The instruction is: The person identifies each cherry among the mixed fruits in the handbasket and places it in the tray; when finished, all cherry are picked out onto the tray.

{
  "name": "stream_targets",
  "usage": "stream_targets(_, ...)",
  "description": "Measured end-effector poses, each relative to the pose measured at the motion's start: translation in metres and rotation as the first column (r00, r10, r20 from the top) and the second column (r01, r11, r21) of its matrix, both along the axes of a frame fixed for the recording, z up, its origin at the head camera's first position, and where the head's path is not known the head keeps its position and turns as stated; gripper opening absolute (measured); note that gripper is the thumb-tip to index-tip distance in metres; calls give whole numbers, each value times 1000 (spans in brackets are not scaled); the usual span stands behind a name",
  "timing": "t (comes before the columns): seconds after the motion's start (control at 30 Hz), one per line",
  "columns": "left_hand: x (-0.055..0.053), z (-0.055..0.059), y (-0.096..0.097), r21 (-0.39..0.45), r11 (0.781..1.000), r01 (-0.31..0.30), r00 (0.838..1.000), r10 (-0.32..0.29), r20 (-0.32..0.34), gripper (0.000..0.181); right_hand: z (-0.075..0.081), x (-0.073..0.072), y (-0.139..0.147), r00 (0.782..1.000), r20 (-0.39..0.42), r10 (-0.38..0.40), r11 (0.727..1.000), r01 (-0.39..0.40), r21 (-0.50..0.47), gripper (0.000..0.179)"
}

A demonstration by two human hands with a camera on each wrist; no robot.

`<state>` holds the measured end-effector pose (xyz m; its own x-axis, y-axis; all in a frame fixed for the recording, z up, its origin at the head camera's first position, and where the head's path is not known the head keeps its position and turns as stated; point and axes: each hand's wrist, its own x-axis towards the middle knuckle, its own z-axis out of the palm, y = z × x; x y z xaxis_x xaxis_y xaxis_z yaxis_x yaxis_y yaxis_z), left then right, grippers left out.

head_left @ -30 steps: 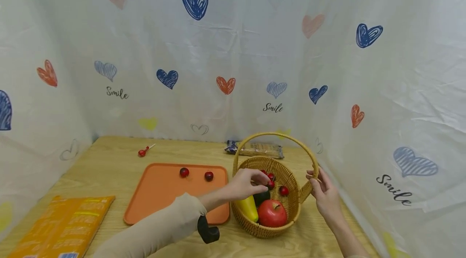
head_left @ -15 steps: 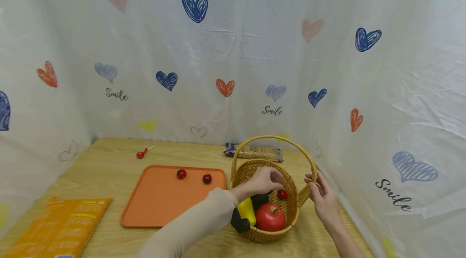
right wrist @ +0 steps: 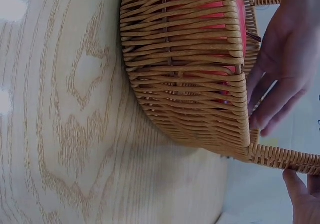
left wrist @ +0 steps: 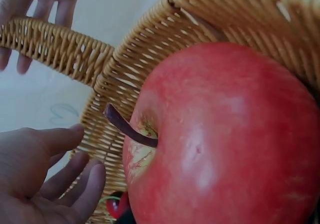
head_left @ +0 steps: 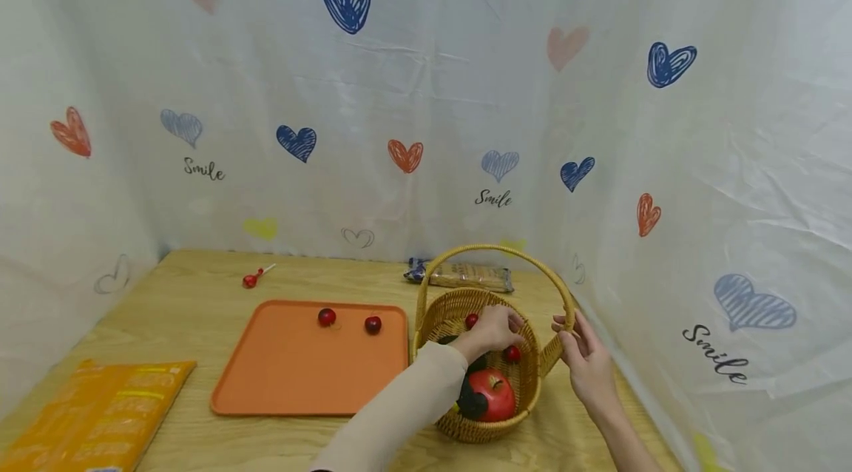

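Note:
A wicker basket [head_left: 433, 313] with a tall arched handle stands on the table, holding a large red apple [head_left: 501, 392], small cherries and a dark green item mostly hidden under the left arm. My left hand [head_left: 495, 328] reaches into the basket over the fruit. In the left wrist view the left hand [left wrist: 40, 171] has thumb and fingers apart with nothing visible between them, beside the apple [left wrist: 220, 134]. One cherry [head_left: 512, 354] lies just by its fingers, another cherry [head_left: 472, 320] behind it. My right hand [head_left: 589, 365] grips the handle's right side, thumb in front.
Left of the basket lies an orange tray [head_left: 299, 376] bearing two cherries, one left [head_left: 327, 317], one right [head_left: 373, 324]. A red lollipop [head_left: 250, 280] is behind it. An orange packet [head_left: 100, 413] sits front left, and a clear-wrapped packet [head_left: 469, 276] behind the basket.
My left hand has moved right and deeper over the basket, its forearm now covering the yellow item. The right hand keeps its grip on the handle. The view has shifted slightly.

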<state>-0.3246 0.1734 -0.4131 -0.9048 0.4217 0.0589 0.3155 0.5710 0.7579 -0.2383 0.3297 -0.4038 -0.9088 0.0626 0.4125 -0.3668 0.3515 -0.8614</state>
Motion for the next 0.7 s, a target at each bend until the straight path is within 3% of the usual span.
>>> stream_targets(0.2,-5,-4,8,-164,986,-17,999,23,34,23,2,-1,-1,1000,15,-5,1000,5,-18,45)
stream_targets(0.43,-9,-13,24,-389,921,38,998,-15,63,21,-1,1,-3,1000,26,-5,999,6,-39,49)
stream_targets(0.6,-12,-20,26,-440,898,15,1000,-17,0,17,-1,-1,-3,1000,16,-8,999,8,-35,47)
stream_targets(0.7,-11,-21,25,-419,908,9,998,-31,-46,25,-1,-2,-1,1000,8,-13,999,13,-33,46)
